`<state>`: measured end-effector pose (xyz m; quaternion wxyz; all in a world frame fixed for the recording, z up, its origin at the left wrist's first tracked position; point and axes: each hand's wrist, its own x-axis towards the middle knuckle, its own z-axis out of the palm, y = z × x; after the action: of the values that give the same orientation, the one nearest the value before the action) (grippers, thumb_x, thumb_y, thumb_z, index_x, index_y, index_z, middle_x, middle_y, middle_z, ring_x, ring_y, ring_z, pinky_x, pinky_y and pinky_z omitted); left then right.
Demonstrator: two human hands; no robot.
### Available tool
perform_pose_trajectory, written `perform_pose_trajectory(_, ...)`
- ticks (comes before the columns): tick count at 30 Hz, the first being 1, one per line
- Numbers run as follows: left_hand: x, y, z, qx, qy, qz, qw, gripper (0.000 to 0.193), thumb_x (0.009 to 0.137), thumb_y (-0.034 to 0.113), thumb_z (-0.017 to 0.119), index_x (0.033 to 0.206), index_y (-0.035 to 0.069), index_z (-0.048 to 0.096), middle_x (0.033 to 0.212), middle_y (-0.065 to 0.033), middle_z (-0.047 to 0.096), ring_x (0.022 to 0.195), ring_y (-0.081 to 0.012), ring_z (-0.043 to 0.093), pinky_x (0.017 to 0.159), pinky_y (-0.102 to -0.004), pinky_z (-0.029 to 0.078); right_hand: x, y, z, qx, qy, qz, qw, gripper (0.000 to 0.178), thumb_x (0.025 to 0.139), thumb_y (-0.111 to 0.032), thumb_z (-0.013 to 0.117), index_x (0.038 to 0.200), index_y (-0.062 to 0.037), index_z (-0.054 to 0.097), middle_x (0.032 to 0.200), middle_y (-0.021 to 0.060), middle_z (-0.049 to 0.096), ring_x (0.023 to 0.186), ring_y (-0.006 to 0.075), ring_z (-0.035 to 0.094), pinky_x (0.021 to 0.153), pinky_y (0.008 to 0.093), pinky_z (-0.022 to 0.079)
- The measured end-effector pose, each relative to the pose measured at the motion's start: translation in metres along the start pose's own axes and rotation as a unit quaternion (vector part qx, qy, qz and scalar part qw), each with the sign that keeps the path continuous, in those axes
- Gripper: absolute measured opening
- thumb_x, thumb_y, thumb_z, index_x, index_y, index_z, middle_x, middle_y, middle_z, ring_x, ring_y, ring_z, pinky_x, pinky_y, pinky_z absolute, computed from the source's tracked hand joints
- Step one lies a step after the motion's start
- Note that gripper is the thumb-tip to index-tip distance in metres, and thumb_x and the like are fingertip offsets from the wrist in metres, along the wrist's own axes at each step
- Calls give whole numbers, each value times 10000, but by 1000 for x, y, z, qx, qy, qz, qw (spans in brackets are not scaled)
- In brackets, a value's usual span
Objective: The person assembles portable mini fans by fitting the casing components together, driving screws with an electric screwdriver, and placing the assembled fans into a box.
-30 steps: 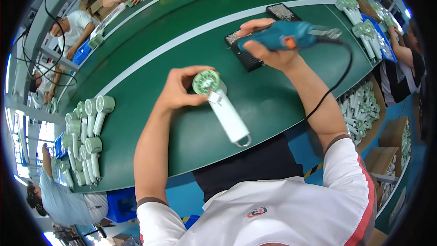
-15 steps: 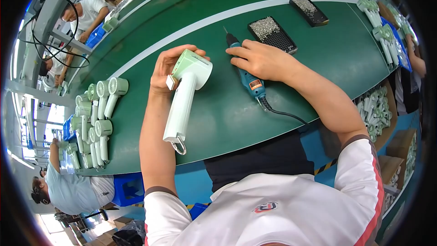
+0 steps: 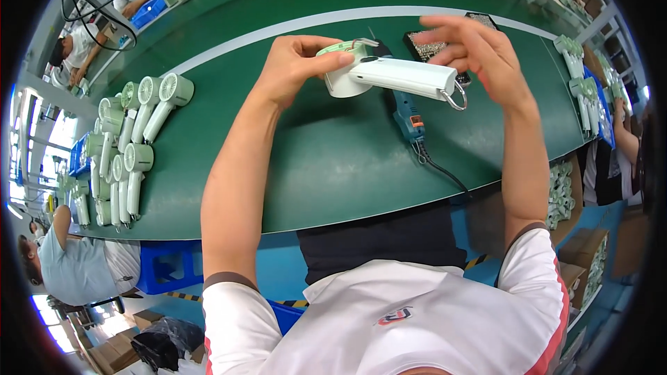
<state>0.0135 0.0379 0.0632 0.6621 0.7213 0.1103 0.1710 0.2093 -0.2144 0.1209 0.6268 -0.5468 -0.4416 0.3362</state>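
My left hand (image 3: 295, 68) is closed on the round head of a pale green and white handheld fan (image 3: 406, 75). The fan's handle points right, and a metal loop hangs from its end. Beyond that end, my right hand (image 3: 492, 62) is raised with fingers spread and nothing in it. Under the fan, a teal electric screwdriver (image 3: 408, 117) lies on the green table (image 3: 333, 187), its bit pointing away from me. The fan hides part of the tool. A black tray of small screws (image 3: 425, 50) sits behind my right fingers, partly covered by them.
Several finished-looking fans (image 3: 135, 157) lie in a group at the table's left. More fans (image 3: 582, 94) lie at the right edge beside a blue bin. A second black tray (image 3: 481, 21) stands farther back. The screwdriver's cord (image 3: 445, 170) runs over the front edge. Co-workers sit around.
The fan has swung from hanging toward me to lying sideways, handle to the right. My right hand has let go of the screwdriver and lifted to the right.
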Motion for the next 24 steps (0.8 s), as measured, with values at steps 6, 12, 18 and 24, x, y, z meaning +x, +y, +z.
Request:
perform_pose_trajectory(6,-5,6,8,72,78,-46,993,565,731,462,886,975,-36,777,838,-107,733,752,-150,649,669,-278,493,-17,-7,40,-390,-68,-44,917,477,824,-135,854,1270,-43,711,956,16,735,758,45,588,598,235,427)
perform_pose_trajectory(12,4,13,31,79,126,13,989,519,836,469,809,976,-30,782,796,-46,706,710,-107,587,642,-258,448,-29,-3,21,-434,-37,-105,894,485,821,-141,819,1276,-21,699,950,111,735,785,140,658,657,279,493)
perform_pose_trajectory(18,4,-37,-5,-156,26,168,973,583,1077,367,455,1414,-106,503,1358,-242,617,1148,-302,658,860,-373,553,-35,38,3,-454,41,-231,859,530,848,-154,795,1332,-3,640,1042,191,707,906,341,690,819,392,562)
perform_pose_trajectory(24,13,-54,6,-85,134,111,981,483,1092,333,484,1285,-96,598,1103,-179,704,882,-211,697,647,-280,544,-66,40,-160,-572,348,-184,720,529,855,-257,807,1291,5,661,1149,208,706,1037,350,691,921,402,541)
